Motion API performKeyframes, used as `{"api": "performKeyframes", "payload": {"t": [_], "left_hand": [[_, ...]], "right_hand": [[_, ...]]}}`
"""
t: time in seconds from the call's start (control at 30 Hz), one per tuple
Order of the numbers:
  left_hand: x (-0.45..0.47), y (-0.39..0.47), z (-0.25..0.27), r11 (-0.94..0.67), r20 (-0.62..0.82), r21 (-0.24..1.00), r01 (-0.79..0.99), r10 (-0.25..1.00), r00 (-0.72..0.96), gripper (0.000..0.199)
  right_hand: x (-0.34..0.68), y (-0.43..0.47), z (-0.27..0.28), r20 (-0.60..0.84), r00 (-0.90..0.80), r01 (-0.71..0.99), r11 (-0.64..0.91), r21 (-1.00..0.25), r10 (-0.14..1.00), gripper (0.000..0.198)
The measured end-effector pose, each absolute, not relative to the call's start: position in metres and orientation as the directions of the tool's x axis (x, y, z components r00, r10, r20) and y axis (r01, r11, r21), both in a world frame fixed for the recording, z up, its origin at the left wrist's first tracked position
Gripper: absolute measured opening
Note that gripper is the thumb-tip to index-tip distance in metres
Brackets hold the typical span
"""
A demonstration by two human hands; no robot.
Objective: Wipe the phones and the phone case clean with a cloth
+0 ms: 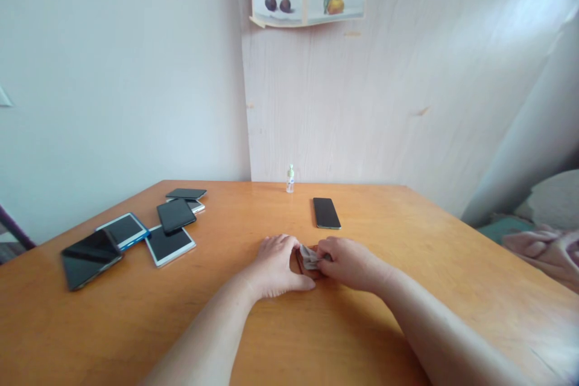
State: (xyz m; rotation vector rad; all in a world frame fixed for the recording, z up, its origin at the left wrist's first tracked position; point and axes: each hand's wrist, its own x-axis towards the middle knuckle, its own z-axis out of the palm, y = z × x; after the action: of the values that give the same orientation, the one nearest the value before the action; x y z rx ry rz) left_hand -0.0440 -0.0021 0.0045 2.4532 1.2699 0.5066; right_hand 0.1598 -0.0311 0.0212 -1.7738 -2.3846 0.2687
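My right hand [344, 262] is closed around a crumpled greyish-white cloth [309, 257], pressing it onto a flat, brownish thing with a thin dark edge [298, 262] on the table. Most of that flat thing is hidden by the hands and cloth, so its kind is hard to make out. With thumb on the near side and fingers on the far side, my left hand [274, 268] grips it. Beyond the hands lies a black smartphone [326, 213], screen up.
A small clear spray bottle [290, 181] stands at the wooden table's [253, 211] back edge. Several phones and tablets lie overlapping at the left, among them a black tablet [90, 258], a blue-edged tablet [124, 230] and a white tablet [169, 245]. Bedding [545, 250] is at the right.
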Motion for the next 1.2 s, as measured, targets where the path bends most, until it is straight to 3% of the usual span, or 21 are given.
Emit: {"api": "performKeyframes", "payload": {"t": [0.1, 0.17, 0.23, 0.4, 0.47, 0.53, 0.7, 0.77, 0.93, 1.0, 1.2], "left_hand": [[-0.045, -0.002, 0.005, -0.544, 0.146, 0.445, 0.711, 0.828, 0.542, 0.063], [-0.045, -0.002, 0.005, -0.549, 0.140, 0.446, 0.707, 0.822, 0.551, 0.063], [-0.045, -0.002, 0.005, -0.550, 0.136, 0.444, 0.708, 0.822, 0.553, 0.064], [-0.044, -0.003, 0.005, -0.534, 0.143, 0.447, 0.718, 0.835, 0.532, 0.063], [-0.044, -0.003, 0.006, -0.531, 0.143, 0.453, 0.716, 0.836, 0.529, 0.061], [-0.044, -0.004, 0.007, -0.527, 0.138, 0.455, 0.717, 0.838, 0.528, 0.061], [-0.045, -0.003, 0.006, -0.538, 0.129, 0.452, 0.711, 0.829, 0.545, 0.064], [-0.045, -0.002, 0.006, -0.544, 0.135, 0.455, 0.705, 0.825, 0.549, 0.064], [-0.045, -0.002, 0.005, -0.539, 0.134, 0.443, 0.716, 0.830, 0.542, 0.063], [-0.045, -0.003, 0.006, -0.539, 0.136, 0.442, 0.717, 0.831, 0.540, 0.063], [-0.045, -0.003, 0.008, -0.539, 0.119, 0.451, 0.711, 0.827, 0.550, 0.064]], "right_hand": [[0.192, -0.023, 0.026, -0.049, -0.036, 0.993, 0.031, -0.110, 0.998, 0.010], [0.206, -0.019, 0.027, -0.054, 0.035, 0.997, -0.038, -0.069, 0.998, 0.008], [0.206, -0.021, 0.026, -0.039, -0.003, 0.997, 0.000, -0.082, 0.999, 0.007], [0.164, -0.036, 0.020, 0.059, -0.345, 0.890, 0.347, -0.297, 0.937, 0.014], [0.157, -0.040, 0.020, 0.068, -0.411, 0.848, 0.408, -0.337, 0.909, 0.016], [0.164, -0.039, 0.022, 0.052, -0.386, 0.868, 0.382, -0.317, 0.921, 0.015], [0.200, -0.027, 0.028, 0.015, -0.105, 0.988, 0.106, -0.116, 0.994, 0.015], [0.203, -0.025, 0.028, 0.019, -0.111, 0.985, 0.113, -0.129, 0.994, 0.014], [0.179, -0.032, 0.021, 0.035, -0.340, 0.877, 0.330, -0.349, 0.940, 0.005], [0.177, -0.033, 0.021, 0.043, -0.331, 0.868, 0.322, -0.378, 0.943, 0.006], [0.204, -0.021, 0.023, 0.008, -0.080, 0.977, 0.080, -0.200, 0.997, 0.005]]}}
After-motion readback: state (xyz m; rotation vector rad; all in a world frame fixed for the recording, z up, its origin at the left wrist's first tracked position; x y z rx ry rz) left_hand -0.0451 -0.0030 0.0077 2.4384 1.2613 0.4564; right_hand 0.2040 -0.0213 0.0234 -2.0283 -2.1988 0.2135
